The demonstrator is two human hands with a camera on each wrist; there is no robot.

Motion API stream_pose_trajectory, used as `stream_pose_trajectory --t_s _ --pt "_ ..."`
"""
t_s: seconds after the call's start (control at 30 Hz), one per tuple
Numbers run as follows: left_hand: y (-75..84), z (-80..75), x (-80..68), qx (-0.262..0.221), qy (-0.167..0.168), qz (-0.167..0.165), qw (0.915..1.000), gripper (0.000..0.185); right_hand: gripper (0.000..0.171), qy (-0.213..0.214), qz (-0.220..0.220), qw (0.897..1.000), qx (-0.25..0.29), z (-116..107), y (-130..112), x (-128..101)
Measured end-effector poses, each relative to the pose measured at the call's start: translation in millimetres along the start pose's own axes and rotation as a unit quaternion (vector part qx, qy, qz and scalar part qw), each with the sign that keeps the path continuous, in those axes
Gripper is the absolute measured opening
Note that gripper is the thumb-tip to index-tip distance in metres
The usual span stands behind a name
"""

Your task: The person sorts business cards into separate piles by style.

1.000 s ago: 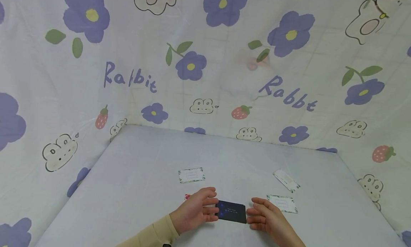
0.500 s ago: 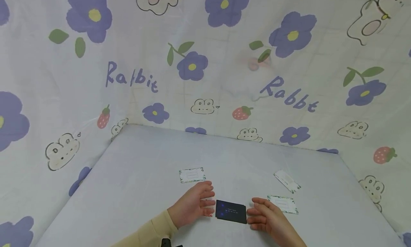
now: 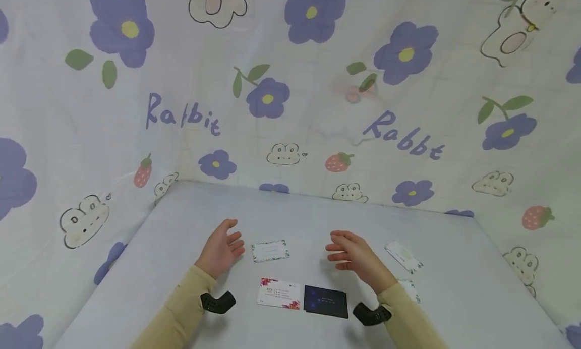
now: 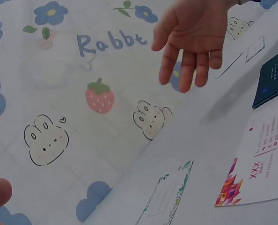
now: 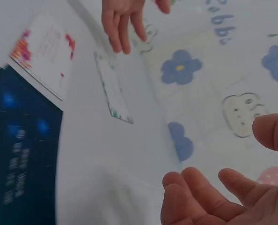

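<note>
Two empty hands over the table
The left hand point(image 3: 221, 248) and right hand point(image 3: 354, 253) hover with fingers loose, above the dark card point(image 3: 326, 301) and flowery card point(image 3: 279, 293).

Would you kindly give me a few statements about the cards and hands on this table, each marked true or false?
1. Both hands, left hand and right hand, hold nothing. True.
2. The dark card lies beside the white floral card. True.
3. The right hand grips the dark card. False: it hangs open above the table, apart from it.
4. Only two cards lie on the table. False: a green-edged card and a tilted card lie there too.
</note>
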State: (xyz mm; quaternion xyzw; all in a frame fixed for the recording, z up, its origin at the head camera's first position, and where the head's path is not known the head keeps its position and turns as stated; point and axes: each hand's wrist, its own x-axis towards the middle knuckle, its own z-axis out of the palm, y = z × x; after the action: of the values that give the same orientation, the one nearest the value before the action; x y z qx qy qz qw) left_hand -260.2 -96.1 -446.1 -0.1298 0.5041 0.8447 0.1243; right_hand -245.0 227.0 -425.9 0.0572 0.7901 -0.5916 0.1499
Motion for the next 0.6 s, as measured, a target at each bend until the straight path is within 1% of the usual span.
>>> stream_pose_trajectory --t_s 0.07,0.17,0.3,0.43,0.6 --pt "-1.1 -6.1 4.6 -0.006 0.006 -0.008 0.9999 0.072 0.059 -0.012 0.002 1.000 -0.022 11.7 -6.9 17.8" --pt "-1.6 -9.8 8.1 -0.012 0.007 -0.018 0.9997 0.074 0.061 -0.030 0.015 0.999 -0.043 29.9 -10.2 40.9" --pt "0.7 -9.2 7.5 -0.017 -0.003 -0.047 0.9988 0.080 0.062 -0.041 0.033 0.998 -0.032 49.3 -9.1 60.1" --pt "1.3 -8.8 4.7 -0.010 -0.011 -0.074 0.9971 0.082 0.061 -0.040 0.038 0.998 -0.014 61.1 -11.3 65.8" --pt "-2.6 -8.9 3.9 -0.007 -0.026 -0.092 0.9954 0.084 0.058 -0.042 0.032 0.998 -0.020 72.3 -12.8 64.0"
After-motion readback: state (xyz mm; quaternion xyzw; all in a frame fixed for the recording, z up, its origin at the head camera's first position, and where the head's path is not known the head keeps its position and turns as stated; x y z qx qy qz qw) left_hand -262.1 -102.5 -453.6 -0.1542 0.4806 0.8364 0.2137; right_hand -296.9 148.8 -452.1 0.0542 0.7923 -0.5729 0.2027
